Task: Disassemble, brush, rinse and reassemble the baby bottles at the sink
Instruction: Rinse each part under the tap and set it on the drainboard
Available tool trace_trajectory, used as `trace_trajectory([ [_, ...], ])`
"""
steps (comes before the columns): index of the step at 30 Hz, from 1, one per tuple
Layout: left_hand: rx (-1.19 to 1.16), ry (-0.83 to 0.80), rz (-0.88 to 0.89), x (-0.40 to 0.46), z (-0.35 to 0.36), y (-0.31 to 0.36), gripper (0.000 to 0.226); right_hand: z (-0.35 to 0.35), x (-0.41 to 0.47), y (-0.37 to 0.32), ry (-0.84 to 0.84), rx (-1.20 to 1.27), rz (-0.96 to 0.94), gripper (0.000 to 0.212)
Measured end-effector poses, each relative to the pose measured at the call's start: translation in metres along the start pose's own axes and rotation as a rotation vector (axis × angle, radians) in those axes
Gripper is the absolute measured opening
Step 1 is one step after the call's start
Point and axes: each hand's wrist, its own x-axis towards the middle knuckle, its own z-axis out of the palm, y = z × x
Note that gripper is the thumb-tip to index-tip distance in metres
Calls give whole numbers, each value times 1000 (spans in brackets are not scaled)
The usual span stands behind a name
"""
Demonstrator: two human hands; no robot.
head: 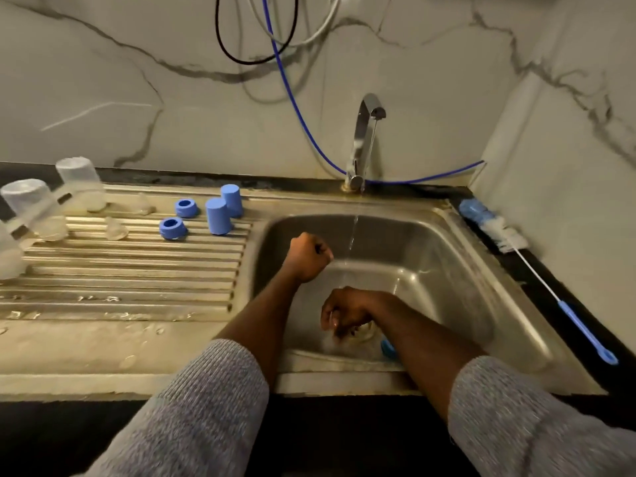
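My left hand [309,256] is a tight fist over the sink basin [447,270], just left of the thin stream from the tap [364,139]; nothing shows in it. My right hand [344,313] is low at the drain, fingers curled round a small clear piece, blurred. A blue part [389,349] lies in the basin under my right forearm. On the drainboard [137,280] are upturned clear bottles [81,184] [32,208], two clear teats [117,230] [144,206], two blue rings [172,228] [186,207] and two blue caps [217,215] [232,200].
A third clear bottle [7,249] is cut off at the left edge. A bottle brush [495,228] with a long blue handle [585,332] lies on the dark counter right of the sink. Cables and a blue hose [292,98] hang on the marble wall behind the tap.
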Motion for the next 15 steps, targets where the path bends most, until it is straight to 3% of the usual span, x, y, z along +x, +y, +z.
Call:
trace_trajectory([
  [6, -86, 15, -89, 22, 19, -3, 10, 8, 25, 4, -59, -49, -19, 16],
  [9, -105, 42, -124, 29, 27, -7, 11, -5, 30, 20, 183, 64, 23, 11],
  [13, -80, 76, -186, 36, 38, -18, 13, -34, 42, 46, 623, 417, 179, 15],
  [15, -84, 75, -214, 41, 41, -24, 15, -47, 48, 54, 779, 520, 238, 5],
])
